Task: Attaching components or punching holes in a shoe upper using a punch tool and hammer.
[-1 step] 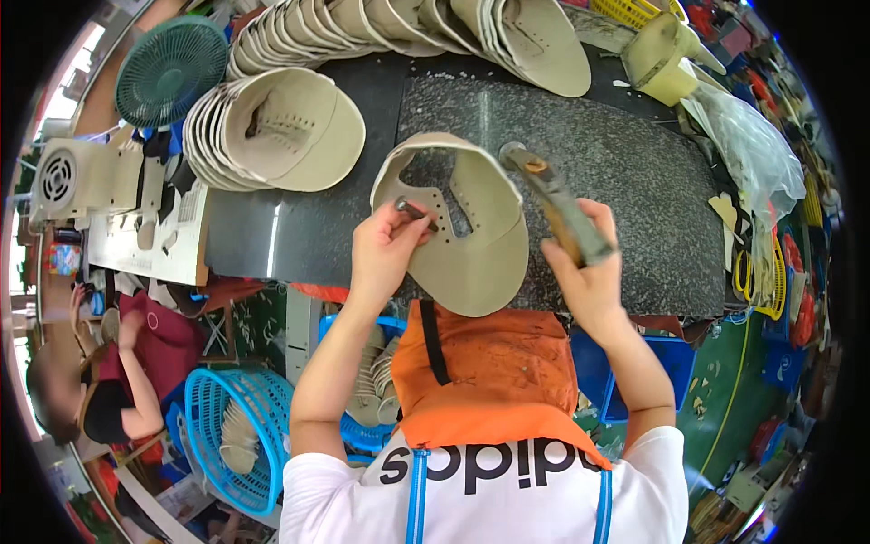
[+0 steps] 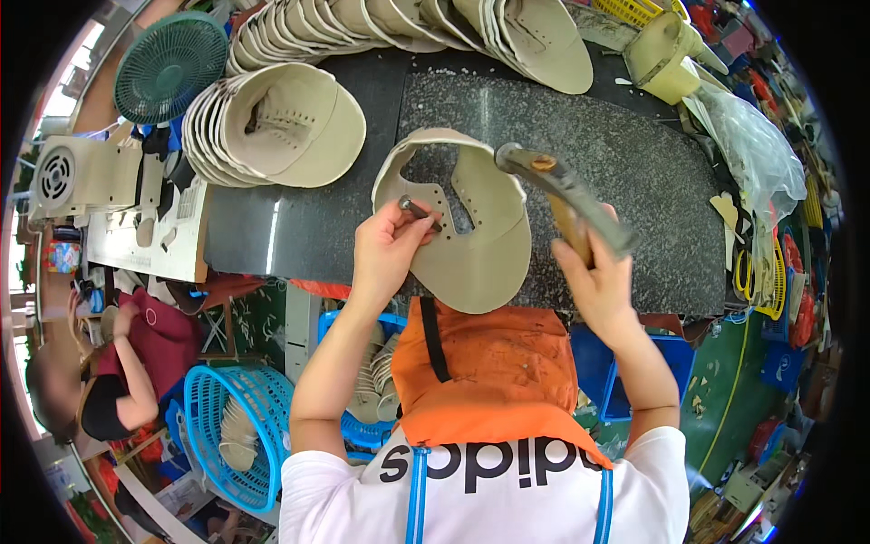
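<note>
A beige shoe upper [image 2: 476, 276] with rows of small eyelet holes lies on the dark stone slab in front of me. My left hand [image 2: 385, 249] pinches a short metal punch [image 2: 414, 208], its tip down at the row of holes on the upper's left side. In my right hand [image 2: 594, 286] is a hammer [image 2: 580, 198], gripped by its wooden handle and raised to the right of the upper. Its long metal head is apart from the punch.
A nested stack of similar uppers [image 2: 317, 150] stands at left, with a longer row [image 2: 557, 59] along the back. Nearby are a green fan [image 2: 172, 68], a yellowish container [image 2: 657, 59] and a plastic bag [image 2: 752, 150]. A blue basket [image 2: 204, 435] and a seated person [image 2: 113, 399] are at lower left.
The hammer has turned a little, its near end swinging right, and my right hand has shifted slightly right and nearer. My left hand and the punch stay almost in place.
</note>
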A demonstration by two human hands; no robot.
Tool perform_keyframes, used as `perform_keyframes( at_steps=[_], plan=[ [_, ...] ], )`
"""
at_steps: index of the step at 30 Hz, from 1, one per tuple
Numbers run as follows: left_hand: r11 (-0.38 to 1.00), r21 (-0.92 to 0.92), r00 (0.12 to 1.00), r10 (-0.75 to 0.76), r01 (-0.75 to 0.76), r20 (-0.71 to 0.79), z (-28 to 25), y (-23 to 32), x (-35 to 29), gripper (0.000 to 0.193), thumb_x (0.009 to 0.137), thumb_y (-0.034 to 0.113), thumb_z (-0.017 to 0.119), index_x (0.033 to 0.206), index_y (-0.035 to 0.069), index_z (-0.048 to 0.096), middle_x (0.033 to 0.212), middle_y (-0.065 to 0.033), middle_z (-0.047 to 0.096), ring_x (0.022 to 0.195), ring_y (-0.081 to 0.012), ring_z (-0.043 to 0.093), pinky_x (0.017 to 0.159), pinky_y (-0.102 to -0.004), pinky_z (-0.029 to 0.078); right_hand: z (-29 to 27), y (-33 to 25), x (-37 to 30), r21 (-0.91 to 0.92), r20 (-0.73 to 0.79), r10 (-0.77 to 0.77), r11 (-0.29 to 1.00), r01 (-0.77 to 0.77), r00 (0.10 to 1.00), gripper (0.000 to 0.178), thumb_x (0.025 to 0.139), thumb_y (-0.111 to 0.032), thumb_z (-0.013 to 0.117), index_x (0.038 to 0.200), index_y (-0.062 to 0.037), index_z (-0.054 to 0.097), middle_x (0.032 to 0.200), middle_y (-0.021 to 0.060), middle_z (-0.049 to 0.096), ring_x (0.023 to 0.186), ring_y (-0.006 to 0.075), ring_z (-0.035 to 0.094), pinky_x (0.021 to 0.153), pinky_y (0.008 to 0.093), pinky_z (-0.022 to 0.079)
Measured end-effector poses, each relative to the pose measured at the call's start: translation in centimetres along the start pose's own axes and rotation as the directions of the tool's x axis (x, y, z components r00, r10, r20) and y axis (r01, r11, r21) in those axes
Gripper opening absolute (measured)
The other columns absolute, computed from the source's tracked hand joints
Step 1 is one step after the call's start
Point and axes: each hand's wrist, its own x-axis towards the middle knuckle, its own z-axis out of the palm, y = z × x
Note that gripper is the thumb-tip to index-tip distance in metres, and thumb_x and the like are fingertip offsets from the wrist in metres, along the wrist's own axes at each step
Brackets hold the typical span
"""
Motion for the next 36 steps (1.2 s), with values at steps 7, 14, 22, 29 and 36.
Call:
perform_keyframes(
  at_steps=[7, 14, 22, 29, 36],
  plan=[
    [0.974, 0.220, 0.999, 0.051, -0.051, 0.007, 0.8, -0.8, -1.6, 0.010, 0.087, 0.000, 0.059, 0.096, -0.002, 0.062, 0.090, -0.0070, 0.069, 0.081, -0.0098, 0.064, 0.073, -0.0236, 0.052, -5.5, -5.2, 1.2, -0.009, 0.292, 0.142, 0.989, -0.145, 0.946, 0.024, 0.085, -0.015, 0.063, 0.101, 0.0004, 0.056, 0.067, 0.0124, 0.054, 0.056, 0.0219, 0.054, 0.054, 0.0311, 0.043],
    [0.628, 0.697, 0.926, 0.348, -0.346, 0.146, 1.8, -0.7, -2.0, 0.013, 0.083, 0.000, 0.061, 0.096, 0.004, 0.063, 0.078, -0.0103, 0.068, 0.074, -0.0134, 0.068, 0.063, -0.0291, 0.051, -4.2, -4.3, 3.1, -0.197, 0.081, -0.553, 0.806, 0.557, 0.829, 0.026, 0.083, -0.015, 0.064, 0.102, 0.0004, 0.055, 0.072, 0.0148, 0.060, 0.058, 0.0294, 0.060, 0.056, 0.0356, 0.049],
    [0.993, 0.117, 0.992, 0.027, -0.013, -0.121, 1.4, -0.8, -0.5, 0.011, 0.092, 0.000, 0.052, 0.100, -0.004, 0.057, 0.094, -0.0105, 0.067, 0.084, -0.0133, 0.064, 0.070, -0.0231, 0.055, -5.9, -7.3, 4.8, -0.145, 0.301, -0.010, 0.988, 0.056, 0.953, 0.017, 0.087, -0.017, 0.060, 0.086, -0.0017, 0.052, 0.061, 0.0141, 0.053, 0.052, 0.0296, 0.054, 0.050, 0.0384, 0.043],
    [0.490, 0.815, 0.933, 0.324, -0.309, 0.159, 2.0, 0.0, -0.6, 0.011, 0.091, -0.001, 0.053, 0.100, -0.001, 0.059, 0.089, -0.0073, 0.067, 0.081, -0.0109, 0.064, 0.069, -0.0229, 0.054, -2.5, -3.4, 4.6, -0.278, 0.560, -0.097, 0.914, 0.297, 0.823, 0.022, 0.086, -0.018, 0.059, 0.090, -0.0018, 0.045, 0.061, 0.0184, 0.056, 0.057, 0.0389, 0.058, 0.052, 0.0442, 0.046],
    [0.999, 0.004, 0.982, 0.037, -0.037, -0.187, 1.4, -1.4, 0.9, 0.018, 0.085, 0.002, 0.060, 0.103, 0.002, 0.058, 0.079, -0.0063, 0.067, 0.074, -0.0096, 0.065, 0.061, -0.0272, 0.051, -6.5, -7.8, 6.1, -0.100, 0.244, -0.057, 0.991, 0.084, 0.968, 0.022, 0.087, -0.018, 0.059, 0.089, -0.0009, 0.045, 0.061, 0.0165, 0.056, 0.053, 0.0325, 0.058, 0.048, 0.0395, 0.044]
  ],
)
